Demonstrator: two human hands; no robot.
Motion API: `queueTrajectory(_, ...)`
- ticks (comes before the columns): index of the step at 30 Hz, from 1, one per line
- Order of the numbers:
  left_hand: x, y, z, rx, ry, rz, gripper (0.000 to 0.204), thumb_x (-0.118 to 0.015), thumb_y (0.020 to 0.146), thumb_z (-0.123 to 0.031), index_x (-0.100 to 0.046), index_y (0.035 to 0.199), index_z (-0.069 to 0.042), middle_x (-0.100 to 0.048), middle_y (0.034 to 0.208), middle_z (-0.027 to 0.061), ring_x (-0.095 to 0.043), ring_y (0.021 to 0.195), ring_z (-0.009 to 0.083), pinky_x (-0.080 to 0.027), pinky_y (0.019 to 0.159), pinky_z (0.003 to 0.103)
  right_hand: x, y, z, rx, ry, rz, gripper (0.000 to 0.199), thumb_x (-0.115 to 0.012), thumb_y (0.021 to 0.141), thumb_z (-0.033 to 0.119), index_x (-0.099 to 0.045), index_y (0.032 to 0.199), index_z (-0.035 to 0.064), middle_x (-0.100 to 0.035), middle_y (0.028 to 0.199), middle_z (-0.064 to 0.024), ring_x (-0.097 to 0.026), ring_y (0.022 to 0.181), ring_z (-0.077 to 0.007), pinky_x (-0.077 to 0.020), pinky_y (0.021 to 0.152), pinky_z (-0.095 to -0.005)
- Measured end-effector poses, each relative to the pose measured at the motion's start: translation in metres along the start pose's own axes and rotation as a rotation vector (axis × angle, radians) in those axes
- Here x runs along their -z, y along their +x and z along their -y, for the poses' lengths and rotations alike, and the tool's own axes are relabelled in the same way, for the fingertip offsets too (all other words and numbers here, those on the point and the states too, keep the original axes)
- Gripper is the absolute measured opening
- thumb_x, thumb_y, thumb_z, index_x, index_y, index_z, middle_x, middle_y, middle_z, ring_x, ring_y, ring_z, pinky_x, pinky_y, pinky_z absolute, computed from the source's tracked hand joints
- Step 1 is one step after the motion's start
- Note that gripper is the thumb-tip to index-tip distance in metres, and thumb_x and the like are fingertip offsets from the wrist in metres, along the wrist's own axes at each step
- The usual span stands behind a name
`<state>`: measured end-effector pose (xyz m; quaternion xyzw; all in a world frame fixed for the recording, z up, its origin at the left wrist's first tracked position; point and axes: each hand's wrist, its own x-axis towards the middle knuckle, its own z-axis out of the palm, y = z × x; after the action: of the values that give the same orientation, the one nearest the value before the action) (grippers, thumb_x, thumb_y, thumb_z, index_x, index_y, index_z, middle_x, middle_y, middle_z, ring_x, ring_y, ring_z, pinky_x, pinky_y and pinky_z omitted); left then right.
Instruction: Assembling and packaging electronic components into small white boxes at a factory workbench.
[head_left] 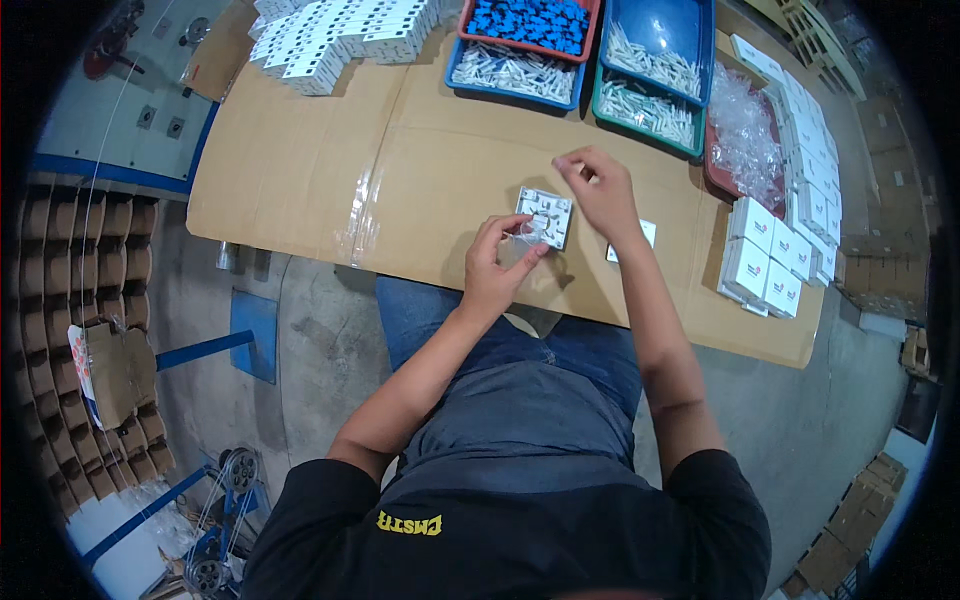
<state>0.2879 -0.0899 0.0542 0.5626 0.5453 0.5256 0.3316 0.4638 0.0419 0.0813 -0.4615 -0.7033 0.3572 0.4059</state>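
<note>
My left hand (497, 262) is closed, thumb and fingers pinching a small clear plastic bag (528, 235). The bag sits over the near-left part of a white square housing (556, 208), which lies on the cardboard-covered table with molded inner parts facing up. Right of the housing and above the table, my right hand (602, 190) has its fingers curled and pinched together; what they hold, if anything, is too small to tell. Partly behind my right wrist lies a flat white square piece (647, 234).
Beyond my hands stand a red tray of blue parts (530, 22), blue trays (515, 75) and a green tray (645, 113) of small white pieces. At right are a red tray of clear bags (745, 140) and stacked white boxes (765, 262). More white boxes (315, 70) sit far left.
</note>
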Motion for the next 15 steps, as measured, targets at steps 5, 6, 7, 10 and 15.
queueTrajectory(5,0.001,0.000,0.000,-0.028,-0.016,-0.002,0.041,-0.086,0.085,-0.015,-0.069,0.121,-0.003,-0.069,0.108,0.0122,-0.067,0.099,0.0243,-0.052,0.090,0.036,-0.004,0.100,-0.047,-0.014,-0.463,-0.063,0.020,-0.072,0.093,0.026,-0.079,0.107,0.0128,-0.076,0.101,-0.0145,-0.073,0.093,-0.0334,-0.0566,0.080,-0.0444)
queueTrajectory(6,0.001,-0.001,-0.001,-0.027,-0.013,0.007,0.041,-0.085,0.085,-0.015,-0.069,0.121,-0.003,-0.069,0.108,0.0120,-0.066,0.099,0.0241,-0.052,0.090,0.035,-0.004,0.116,-0.053,-0.003,-0.460,-0.068,0.020,-0.072,0.093,0.026,-0.079,0.107,0.0128,-0.076,0.101,-0.0145,-0.073,0.093,-0.0334,-0.0566,0.080,-0.0444)
queueTrajectory(7,0.002,-0.002,-0.001,-0.024,-0.007,0.015,0.041,-0.085,0.085,-0.014,-0.069,0.121,-0.003,-0.069,0.108,0.0119,-0.066,0.100,0.0239,-0.052,0.090,0.035,-0.006,0.131,-0.059,0.038,-0.558,-0.010,0.019,-0.072,0.092,0.024,-0.079,0.107,0.0145,-0.076,0.103,-0.0142,-0.073,0.098,-0.0338,-0.0572,0.082,-0.0456)
queueTrajectory(10,0.002,-0.003,-0.004,-0.017,-0.025,0.017,0.040,-0.085,0.085,-0.013,-0.069,0.120,-0.003,-0.069,0.108,0.0115,-0.066,0.100,0.0235,-0.052,0.091,0.035,-0.005,0.161,-0.065,0.003,-0.766,0.150,0.019,-0.072,0.090,0.022,-0.079,0.108,0.0174,-0.077,0.106,-0.0130,-0.073,0.103,-0.0338,-0.0580,0.085,-0.0471)
queueTrajectory(15,0.003,-0.002,-0.002,-0.014,-0.026,-0.001,0.040,-0.085,0.085,-0.013,-0.069,0.120,-0.004,-0.068,0.108,0.0105,-0.065,0.100,0.0230,-0.052,0.091,0.035,-0.003,0.177,-0.074,-0.041,-0.851,0.284,0.020,-0.073,0.088,0.020,-0.080,0.106,0.0205,-0.077,0.107,-0.0115,-0.073,0.105,-0.0324,-0.0582,0.087,-0.0477)
